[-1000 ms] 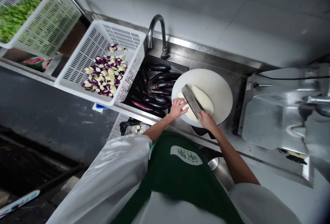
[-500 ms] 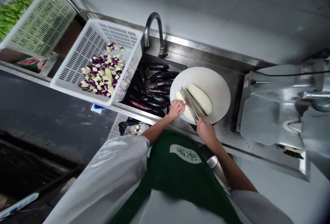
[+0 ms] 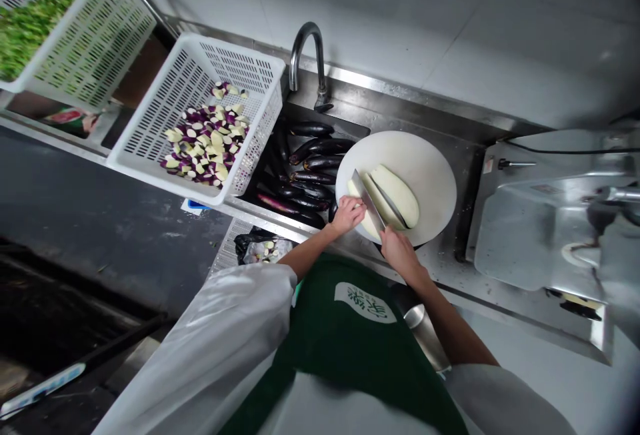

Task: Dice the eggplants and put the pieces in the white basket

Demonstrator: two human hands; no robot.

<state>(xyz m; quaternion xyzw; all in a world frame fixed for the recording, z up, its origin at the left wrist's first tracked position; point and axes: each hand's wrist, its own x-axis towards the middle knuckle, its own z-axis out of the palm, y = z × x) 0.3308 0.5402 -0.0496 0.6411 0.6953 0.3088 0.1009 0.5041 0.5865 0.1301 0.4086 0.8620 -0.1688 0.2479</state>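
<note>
On the round white cutting board [image 3: 434,185] lie long pale pieces of eggplant [image 3: 397,191], one showing dark skin along its edge. My right hand [image 3: 399,249] is wrapped round the handle of a broad kitchen knife [image 3: 369,203]. The blade stands on edge, in or beside the eggplant at the board's left. My left hand [image 3: 349,215], fingers bent together, presses on the leftmost eggplant piece [image 3: 371,227] close to the blade. Part of that piece is hidden under the fingers and knife.
Whole dark eggplants [image 3: 320,162] fill the sink left of the board, below a curved faucet [image 3: 307,55]. A white basket [image 3: 165,95] holds cut eggplant chunks [image 3: 213,141]. Far left is a basket of chopped greens [image 3: 30,28]. Metal equipment [image 3: 540,221] stands at right.
The view has shifted slightly, so things sit a little further right. The knife has moved left across the eggplant, away from the large right piece. Both hands keep their holds.
</note>
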